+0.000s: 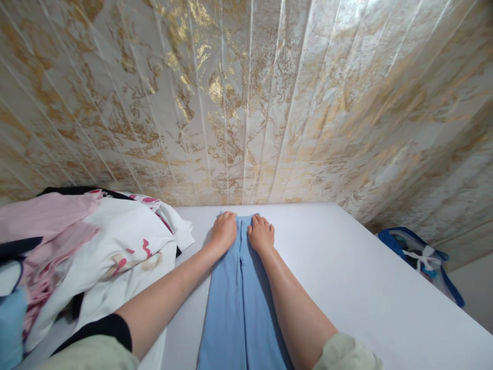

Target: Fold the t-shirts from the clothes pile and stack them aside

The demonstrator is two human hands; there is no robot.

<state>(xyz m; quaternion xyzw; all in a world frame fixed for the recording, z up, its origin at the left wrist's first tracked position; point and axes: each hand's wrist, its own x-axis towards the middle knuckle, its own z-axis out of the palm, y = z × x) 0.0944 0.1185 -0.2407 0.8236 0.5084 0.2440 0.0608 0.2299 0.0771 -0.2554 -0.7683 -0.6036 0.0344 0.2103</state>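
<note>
The head camera looks forward and down from close above the desk (358, 277), facing the wall (292, 103) behind it.

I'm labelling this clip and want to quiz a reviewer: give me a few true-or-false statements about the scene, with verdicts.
1. Both the left hand and the right hand rest on the far end of the blue garment. True.
2. The table under the garment is dark wood. False: it is white.
3. A pile of clothes, pink and white, lies to the person's left. True.
4. The blue bag stands on the table beside the right hand. False: it sits off the table, lower down by the wall.
</note>
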